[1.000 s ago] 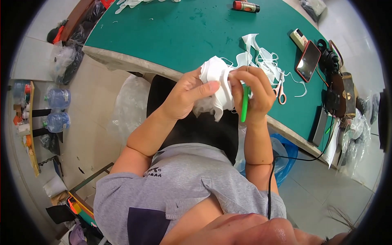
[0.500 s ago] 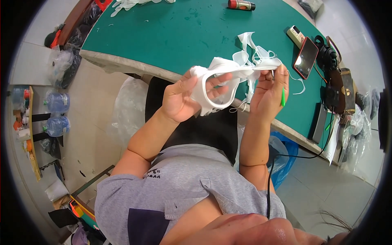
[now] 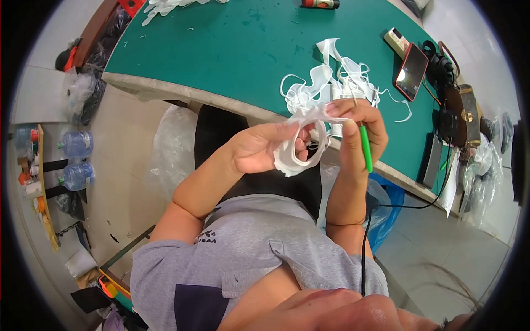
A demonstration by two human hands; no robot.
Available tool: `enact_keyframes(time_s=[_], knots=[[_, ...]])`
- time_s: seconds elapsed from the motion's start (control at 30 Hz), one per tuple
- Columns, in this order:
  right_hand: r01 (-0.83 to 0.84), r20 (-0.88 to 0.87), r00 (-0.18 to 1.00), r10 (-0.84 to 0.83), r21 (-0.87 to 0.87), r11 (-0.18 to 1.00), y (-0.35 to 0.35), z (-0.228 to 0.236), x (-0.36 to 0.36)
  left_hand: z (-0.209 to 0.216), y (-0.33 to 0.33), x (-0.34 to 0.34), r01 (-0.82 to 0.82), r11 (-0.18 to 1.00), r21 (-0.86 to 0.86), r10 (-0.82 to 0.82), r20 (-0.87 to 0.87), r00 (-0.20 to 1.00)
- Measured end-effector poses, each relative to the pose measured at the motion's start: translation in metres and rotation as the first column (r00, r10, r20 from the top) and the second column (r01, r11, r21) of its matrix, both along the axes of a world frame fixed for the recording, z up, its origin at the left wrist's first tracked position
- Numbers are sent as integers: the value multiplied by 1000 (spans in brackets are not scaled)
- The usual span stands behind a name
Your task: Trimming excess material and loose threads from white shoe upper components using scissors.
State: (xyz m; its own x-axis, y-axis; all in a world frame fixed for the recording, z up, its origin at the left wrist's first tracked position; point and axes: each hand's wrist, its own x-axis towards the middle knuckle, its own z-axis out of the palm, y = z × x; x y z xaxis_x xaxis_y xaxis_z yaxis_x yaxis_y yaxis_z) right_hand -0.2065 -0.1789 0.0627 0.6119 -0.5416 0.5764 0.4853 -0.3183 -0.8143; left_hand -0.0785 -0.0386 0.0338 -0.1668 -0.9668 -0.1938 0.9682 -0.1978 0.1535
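Observation:
A soft white piece with a round opening (image 3: 287, 163) is stretched between my hands just in front of the table edge. My left hand (image 3: 255, 148) is closed on its left side, and some of the left fingers show through the opening. With thumb and fingers, my right hand (image 3: 359, 129) pinches the upper right edge of the piece. The same hand holds a slim green-handled tool (image 3: 365, 149), its thin metal shaft pointing up between the fingers. Beyond them a loose heap of white strips and trimmings (image 3: 320, 80) lies on the green tabletop (image 3: 221, 55).
On the right of the table are a red-edged phone (image 3: 412, 71), a beige handheld device (image 3: 396, 42) and a brown case (image 3: 469, 113). A black cable (image 3: 408, 206) runs past my right forearm. More white pieces (image 3: 171, 6) lie at the far left.
Both hands have come slightly nearer to me and closer together, and the white piece is less stretched. My right hand has turned, so more of the green handle shows.

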Motion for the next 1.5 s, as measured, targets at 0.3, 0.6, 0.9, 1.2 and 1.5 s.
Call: enact_keyframes(time_s=[0.3, 0.6, 0.9, 1.2, 1.5], knots=[[628, -447, 431, -784, -475, 616, -49, -21, -52, 14, 8, -16, -353, 935, -22, 315, 507, 803], [374, -616, 224, -755, -661, 651, -45, -19, -65, 19, 5, -18, -404, 915, -5, 352, 499, 792], [421, -649, 359, -671, -529, 737, -29, -9, -80, 22, 0, -18, -410, 911, -32, 365, 523, 770], [56, -558, 829, -35, 21, 998, 40, -15, -54, 20, -1, -17, -391, 920, -31, 376, 348, 859], [103, -575, 818, -27, 100, 990, 57, -19, -48, 7, -3, -19, -449, 893, 36, 421, 288, 860]])
